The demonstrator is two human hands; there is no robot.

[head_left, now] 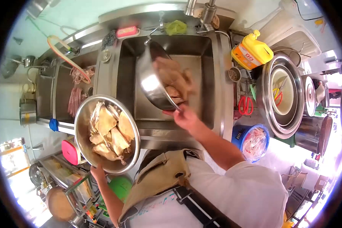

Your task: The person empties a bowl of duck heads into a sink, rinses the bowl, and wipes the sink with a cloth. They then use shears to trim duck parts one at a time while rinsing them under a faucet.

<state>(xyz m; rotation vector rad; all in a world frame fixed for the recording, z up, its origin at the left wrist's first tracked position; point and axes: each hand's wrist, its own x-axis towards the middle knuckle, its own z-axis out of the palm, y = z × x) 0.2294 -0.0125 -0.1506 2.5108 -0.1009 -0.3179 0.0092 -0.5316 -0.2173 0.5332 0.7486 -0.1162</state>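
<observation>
My left hand [98,171] grips the lower rim of a round steel bowl [116,167], fingers hidden beneath it. Inside lie several pale yellow pieces of meat [119,138]. My right hand [184,117] is closed on the rim of a second steel bowl [150,83], which is tipped on its side over the steel sink basin [203,114]. Brownish pieces of meat [173,76], blurred by motion, spill toward the bowl's open side, above the basin floor.
A faucet [209,15] stands behind the basin. To the right are a yellow jug [252,50], red-handled scissors [246,105], nested steel bowls [268,95] and a blue bucket [237,136]. The left sink holds pinkish strips of meat [75,102]. A pink brush [127,32] lies on the back ledge.
</observation>
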